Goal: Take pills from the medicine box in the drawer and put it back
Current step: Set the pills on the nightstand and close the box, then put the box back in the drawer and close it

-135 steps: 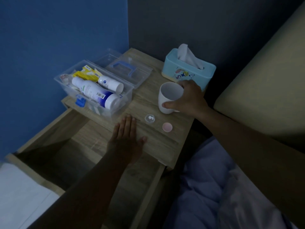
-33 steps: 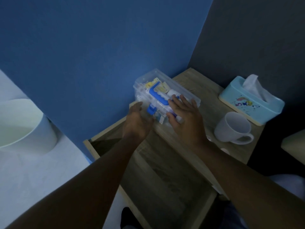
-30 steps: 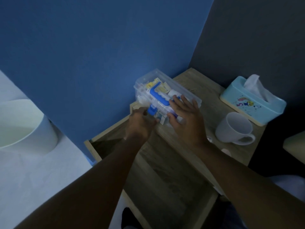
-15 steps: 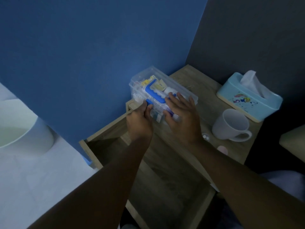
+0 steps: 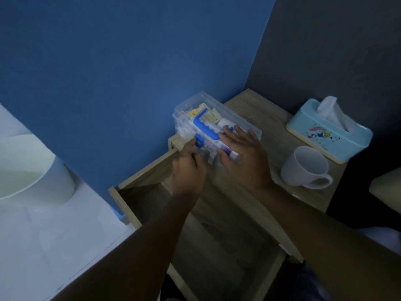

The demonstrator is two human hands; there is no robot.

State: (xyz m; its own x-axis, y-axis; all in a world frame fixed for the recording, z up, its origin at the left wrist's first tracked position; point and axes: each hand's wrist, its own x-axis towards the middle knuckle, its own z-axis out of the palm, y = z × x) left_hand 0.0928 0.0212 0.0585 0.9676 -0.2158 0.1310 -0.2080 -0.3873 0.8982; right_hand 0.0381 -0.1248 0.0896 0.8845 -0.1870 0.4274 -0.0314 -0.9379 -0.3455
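Observation:
The clear medicine box (image 5: 217, 110) with a blue handle stands on the nightstand top (image 5: 258, 105) at its back left corner, lid down. My left hand (image 5: 188, 168) is at the box's front, fingertips pinched on the blue latch (image 5: 199, 142). My right hand (image 5: 243, 157) lies flat on the lid with fingers spread, thumb against the front edge. Bottles and yellow packets show through the lid. The open drawer (image 5: 217, 246) lies below my forearms, its inside dark and bare where visible.
A white mug (image 5: 306, 168) stands right of my right hand, with a light blue tissue box (image 5: 329, 131) behind it. A white bin (image 5: 32, 170) sits on the floor at the left. Blue and dark grey walls close the corner.
The box lid, open 4.5 s ago, is now down. My right hand left the mug and rests on the lid. My left hand moved up onto the blue latch.

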